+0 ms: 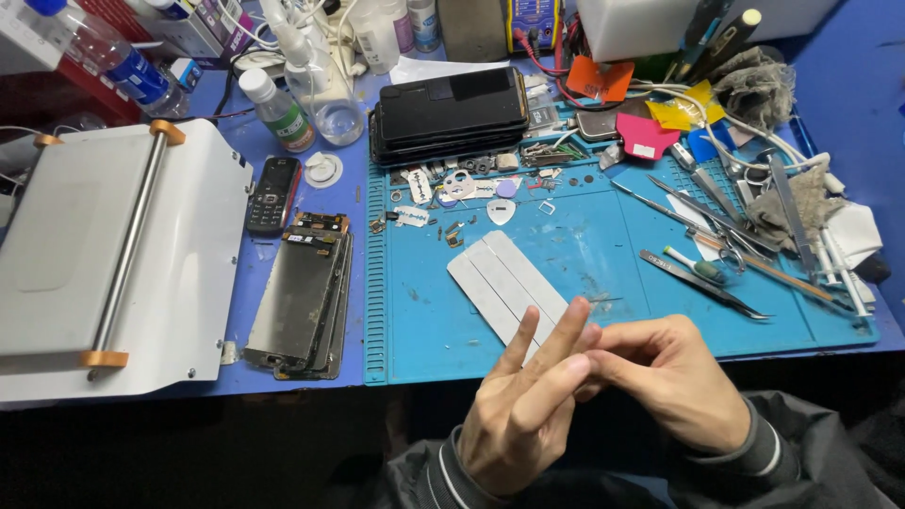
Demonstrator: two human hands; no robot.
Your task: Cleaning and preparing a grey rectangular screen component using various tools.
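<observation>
Hands: as I look down, my left hand [523, 401] spreads its fingers [558, 332]; my right hand [665, 372] pinches one fingertip, nothing visibly held.
Strips: white strips [504, 278] on the mat [603, 245], 12 o'clock of my hands.

Right hand [665, 377] fingertips sit behind the left hand [523, 405] fingers; anything pinched between them cannot be made out. White strips [504, 283]: near ends covered by the left fingers. Water bottle [104, 52] and white box [650, 24] cut off by the top edge. Small parts [452, 184] on the blue mat [603, 245] too small to identify.
</observation>
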